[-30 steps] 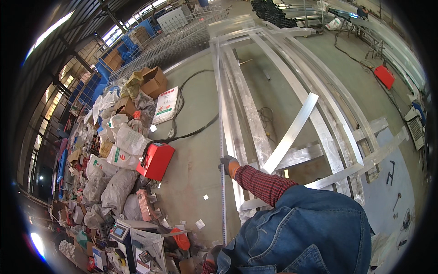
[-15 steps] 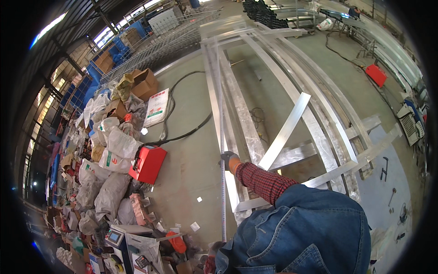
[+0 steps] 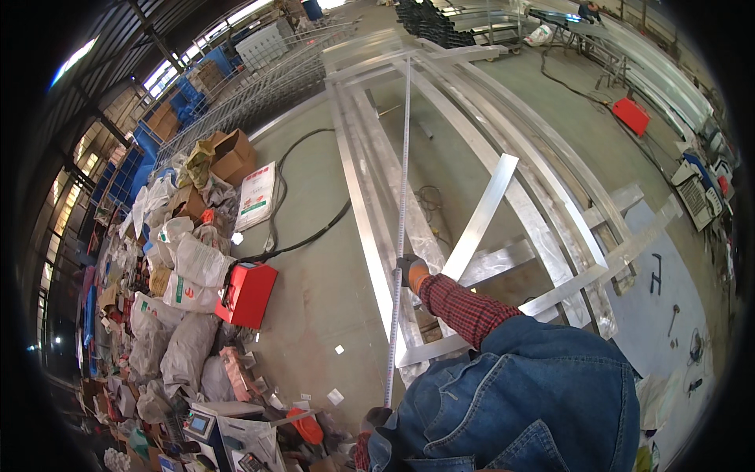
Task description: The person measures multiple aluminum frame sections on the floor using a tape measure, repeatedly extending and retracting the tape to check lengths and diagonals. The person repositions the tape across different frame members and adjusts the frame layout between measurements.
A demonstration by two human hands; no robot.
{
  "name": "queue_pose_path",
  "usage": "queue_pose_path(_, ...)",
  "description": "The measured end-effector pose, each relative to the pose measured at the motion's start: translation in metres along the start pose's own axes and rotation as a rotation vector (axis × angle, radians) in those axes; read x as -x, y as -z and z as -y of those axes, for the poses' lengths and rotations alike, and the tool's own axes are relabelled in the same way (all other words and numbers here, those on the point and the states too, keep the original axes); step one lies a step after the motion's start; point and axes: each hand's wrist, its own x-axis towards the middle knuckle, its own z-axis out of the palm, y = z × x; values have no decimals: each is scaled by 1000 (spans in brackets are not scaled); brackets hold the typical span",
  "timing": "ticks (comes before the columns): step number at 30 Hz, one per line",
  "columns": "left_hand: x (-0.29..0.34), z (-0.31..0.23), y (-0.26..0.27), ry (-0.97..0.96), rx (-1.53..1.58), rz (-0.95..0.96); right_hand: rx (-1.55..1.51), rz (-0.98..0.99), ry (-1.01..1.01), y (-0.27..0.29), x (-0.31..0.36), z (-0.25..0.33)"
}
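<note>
A long tape measure blade (image 3: pixel 403 169) stretches from the far end of an aluminium frame (image 3: pixel 363 228) down to the lower edge. My right hand (image 3: pixel 411 270), in a dark glove with orange at the wrist, is closed around the blade partway along it, over the frame's left side. At the blade's near end is my left hand (image 3: pixel 376 418), gloved and closed; the tape's case is hidden there. A loose flat silver bar (image 3: pixel 481 216) lies slantwise across the frame, just beyond my right forearm.
On the left, a red box (image 3: pixel 248 293) with a black cable stands beside piled sacks (image 3: pixel 189 342) and cardboard boxes (image 3: pixel 233 156). A second red box (image 3: pixel 631 116) sits at the far right. Tools, including a black clamp (image 3: pixel 656 273), lie on a pale sheet at right.
The tape blade has swung right, from along the frame's left edge to across its rails at the far end. My right hand moved slightly right with it. The view has shifted a little.
</note>
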Motion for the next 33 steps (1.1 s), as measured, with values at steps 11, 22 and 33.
queue_pose_path(11, 0, -79, -7, -77, -252, 42, -23, -55, 48, -7, -12, 24)
queue_pose_path(22, 5, -109, -15, -139, -285, -16, -101, -86, -28, -5, -30, 26)
queue_pose_path(33, 0, -70, -5, 108, -12, -183, -67, -19, -2, -8, -27, 1)
